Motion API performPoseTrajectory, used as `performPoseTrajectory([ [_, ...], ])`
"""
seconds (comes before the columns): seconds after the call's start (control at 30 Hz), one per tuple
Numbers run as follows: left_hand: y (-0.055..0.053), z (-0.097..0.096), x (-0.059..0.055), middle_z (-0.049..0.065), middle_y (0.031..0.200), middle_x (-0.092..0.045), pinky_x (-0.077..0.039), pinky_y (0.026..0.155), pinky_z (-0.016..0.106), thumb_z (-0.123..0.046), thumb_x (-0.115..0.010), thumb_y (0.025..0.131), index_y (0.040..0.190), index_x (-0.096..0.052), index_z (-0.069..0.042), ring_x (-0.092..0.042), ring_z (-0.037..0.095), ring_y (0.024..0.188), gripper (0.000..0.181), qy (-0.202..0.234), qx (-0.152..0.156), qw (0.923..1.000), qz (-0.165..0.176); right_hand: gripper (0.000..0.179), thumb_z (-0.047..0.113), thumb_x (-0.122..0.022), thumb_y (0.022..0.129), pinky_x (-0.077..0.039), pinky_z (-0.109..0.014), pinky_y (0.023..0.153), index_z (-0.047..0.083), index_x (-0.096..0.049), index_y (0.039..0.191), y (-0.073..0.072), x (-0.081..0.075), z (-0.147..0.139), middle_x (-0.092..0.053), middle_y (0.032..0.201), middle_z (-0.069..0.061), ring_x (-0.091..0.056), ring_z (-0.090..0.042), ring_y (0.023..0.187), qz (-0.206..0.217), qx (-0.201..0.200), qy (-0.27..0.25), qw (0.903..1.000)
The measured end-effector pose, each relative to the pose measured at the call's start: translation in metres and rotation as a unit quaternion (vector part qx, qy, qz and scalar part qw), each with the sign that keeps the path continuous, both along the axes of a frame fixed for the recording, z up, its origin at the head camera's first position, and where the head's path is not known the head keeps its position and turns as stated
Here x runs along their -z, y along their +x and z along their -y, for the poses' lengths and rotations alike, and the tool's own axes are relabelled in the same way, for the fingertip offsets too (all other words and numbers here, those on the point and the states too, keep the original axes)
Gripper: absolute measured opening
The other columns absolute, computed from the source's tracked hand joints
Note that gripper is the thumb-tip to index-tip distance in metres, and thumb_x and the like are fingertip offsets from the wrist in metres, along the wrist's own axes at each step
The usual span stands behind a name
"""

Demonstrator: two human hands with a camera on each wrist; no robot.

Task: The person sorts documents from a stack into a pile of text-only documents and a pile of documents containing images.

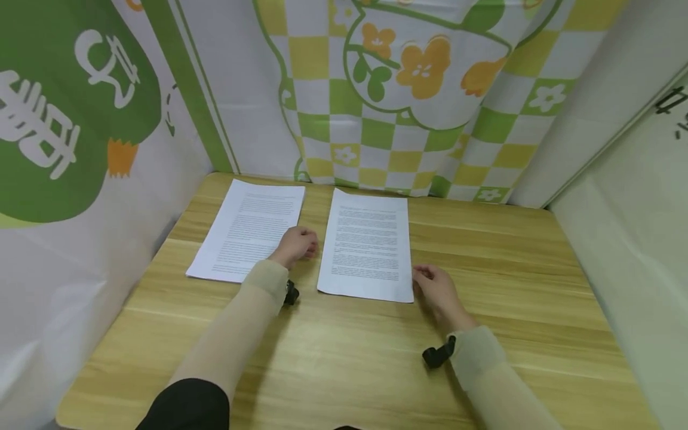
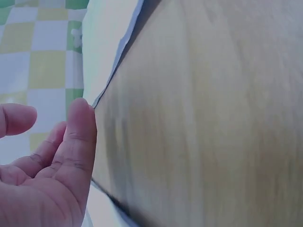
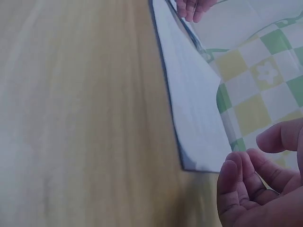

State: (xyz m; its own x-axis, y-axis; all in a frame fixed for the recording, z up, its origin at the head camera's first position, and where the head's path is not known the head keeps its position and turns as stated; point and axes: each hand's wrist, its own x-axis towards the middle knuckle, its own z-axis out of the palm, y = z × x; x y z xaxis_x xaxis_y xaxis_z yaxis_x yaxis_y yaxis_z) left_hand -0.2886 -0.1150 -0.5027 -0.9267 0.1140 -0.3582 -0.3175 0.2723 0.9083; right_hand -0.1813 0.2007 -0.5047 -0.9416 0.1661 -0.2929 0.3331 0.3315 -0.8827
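Two stacks of printed paper lie side by side on the wooden table. My left hand (image 1: 298, 243) is between them, overlapping the right edge of the left stack (image 1: 249, 230) in the head view. In the left wrist view its thumb is apart from the loosely bent fingers (image 2: 78, 137), whose tips are close to the edge of the right stack (image 2: 111, 42). At the other side of the right stack (image 1: 369, 248), my right hand (image 1: 438, 292) has its fingertips right by the edge. The right wrist view shows a gap between that thumb and the fingers (image 3: 229, 177).
The wooden table (image 1: 349, 358) stands against a wall hung with a green and yellow checked cloth (image 1: 387, 137). White sheeting (image 1: 634, 227) encloses the right side, and a printed cloth (image 1: 70, 251) covers the left. Small black cameras (image 1: 438, 355) sit on both wrists.
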Motion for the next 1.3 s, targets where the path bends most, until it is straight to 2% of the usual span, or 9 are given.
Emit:
performPoseTrajectory([
  [0.23, 0.003, 0.013, -0.013, 0.025, 0.115, -0.057, -0.054, 0.086, 0.04, -0.014, -0.049, 0.097, 0.125, -0.051, 0.009, -0.06, 0.035, 0.102, 0.036, 0.044, -0.019, 0.9988, -0.002, 0.038, 0.016, -0.051, 0.097, -0.049, -0.039, 0.088, -0.002, -0.053, 0.131, -0.009, -0.015, 0.013, -0.055, 0.12, -0.019, -0.055, -0.029, 0.106, 0.009, -0.019, -0.028, 0.9994],
  [0.33, 0.005, 0.021, -0.02, 0.026, 0.121, -0.053, -0.052, 0.089, 0.041, -0.017, -0.047, 0.1, 0.127, -0.048, 0.009, -0.057, 0.038, 0.108, 0.038, 0.052, -0.022, 0.9984, -0.006, 0.038, 0.016, -0.051, 0.097, -0.047, -0.041, 0.093, -0.002, -0.052, 0.131, -0.013, -0.018, 0.017, -0.055, 0.122, -0.02, -0.055, -0.031, 0.109, 0.013, -0.033, -0.039, 0.9986],
  [0.47, 0.008, 0.036, -0.026, 0.028, 0.126, -0.051, -0.05, 0.093, 0.044, -0.02, -0.044, 0.102, 0.132, -0.043, 0.009, -0.054, 0.041, 0.113, 0.042, 0.065, -0.029, 0.9975, -0.001, 0.04, 0.015, -0.053, 0.097, -0.049, -0.041, 0.094, -0.005, -0.05, 0.132, -0.017, -0.022, 0.025, -0.054, 0.125, -0.023, -0.056, -0.031, 0.111, 0.013, -0.062, -0.067, 0.9957],
  [0.67, 0.009, 0.06, -0.034, 0.03, 0.134, -0.045, -0.046, 0.098, 0.044, -0.021, -0.042, 0.102, 0.14, -0.035, 0.009, -0.05, 0.04, 0.119, 0.049, 0.111, -0.059, 0.9918, 0.025, 0.045, 0.014, -0.055, 0.098, -0.051, -0.034, 0.091, -0.006, -0.045, 0.137, -0.021, -0.029, 0.046, -0.051, 0.133, -0.022, -0.057, -0.028, 0.113, 0.037, -0.088, -0.16, 0.9824],
  [0.77, 0.01, 0.073, -0.036, 0.029, 0.135, -0.044, -0.045, 0.099, 0.044, -0.023, -0.042, 0.102, 0.14, -0.034, 0.009, -0.049, 0.038, 0.12, 0.05, 0.097, -0.055, 0.9936, 0.016, 0.044, 0.014, -0.054, 0.098, -0.051, -0.034, 0.092, -0.006, -0.044, 0.137, -0.022, -0.032, 0.055, -0.049, 0.135, -0.022, -0.056, -0.03, 0.115, 0.038, -0.101, -0.184, 0.9771],
  [0.93, 0.013, 0.095, -0.032, 0.027, 0.133, -0.045, -0.047, 0.097, 0.043, -0.025, -0.041, 0.103, 0.139, -0.035, 0.009, -0.049, 0.037, 0.119, 0.049, 0.042, -0.043, 0.9982, -0.001, 0.043, 0.013, -0.052, 0.099, -0.048, -0.037, 0.096, -0.008, -0.043, 0.136, -0.02, -0.034, 0.066, -0.048, 0.134, -0.024, -0.054, -0.031, 0.117, 0.039, -0.121, -0.197, 0.9722],
  [1.13, 0.016, 0.126, -0.023, 0.026, 0.129, -0.047, -0.049, 0.094, 0.04, -0.024, -0.041, 0.103, 0.135, -0.038, 0.009, -0.053, 0.035, 0.114, 0.047, -0.004, -0.068, 0.9977, 0.0, 0.042, 0.012, -0.052, 0.099, -0.049, -0.036, 0.095, -0.01, -0.044, 0.134, -0.021, -0.033, 0.08, -0.049, 0.133, -0.025, -0.055, -0.032, 0.116, 0.032, -0.124, -0.209, 0.9695],
  [1.3, 0.022, 0.148, -0.024, 0.028, 0.133, -0.043, -0.046, 0.098, 0.041, -0.025, -0.04, 0.103, 0.137, -0.034, 0.01, -0.048, 0.037, 0.12, 0.049, -0.028, -0.087, 0.9958, -0.002, 0.043, 0.011, -0.053, 0.099, -0.05, -0.034, 0.092, -0.011, -0.044, 0.134, -0.024, -0.033, 0.094, -0.049, 0.132, -0.026, -0.054, -0.035, 0.117, 0.032, -0.129, -0.223, 0.9657],
])
